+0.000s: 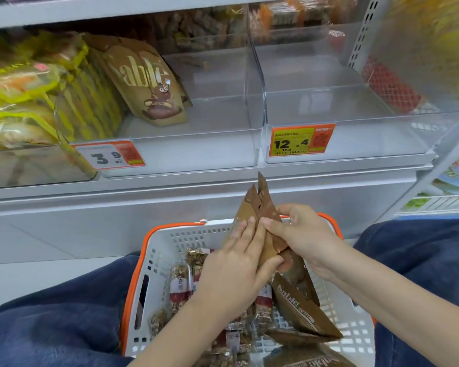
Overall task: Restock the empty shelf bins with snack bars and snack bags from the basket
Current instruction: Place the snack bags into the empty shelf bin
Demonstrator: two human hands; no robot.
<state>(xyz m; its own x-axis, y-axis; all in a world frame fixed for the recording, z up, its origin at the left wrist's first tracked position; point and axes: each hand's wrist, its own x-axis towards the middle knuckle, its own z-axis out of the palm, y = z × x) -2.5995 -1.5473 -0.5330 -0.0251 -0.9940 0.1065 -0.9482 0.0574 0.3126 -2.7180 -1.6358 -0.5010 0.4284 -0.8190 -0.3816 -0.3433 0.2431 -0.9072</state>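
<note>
A white basket with an orange rim (154, 250) rests between my knees. It holds several nut snack bars (179, 287) and brown Sablé snack bags (301, 311). Both hands hold two brown snack bags (257, 205) upright above the basket's far edge. My left hand (233, 271) presses flat on their left side; my right hand (300, 234) pinches them from the right. On the shelf, the middle clear bin (196, 152) has one Sablé bag (146, 80) leaning at its left. The right clear bin (355, 144) looks bare inside.
A left bin (24, 102) is packed with yellow-green packets. Price tags 3.9 (109, 154) and 12.4 (300, 140) hang on the bin fronts. Red mesh packets (390, 86) lie past the right bin. A white upright post (363, 30) bounds the shelf at right.
</note>
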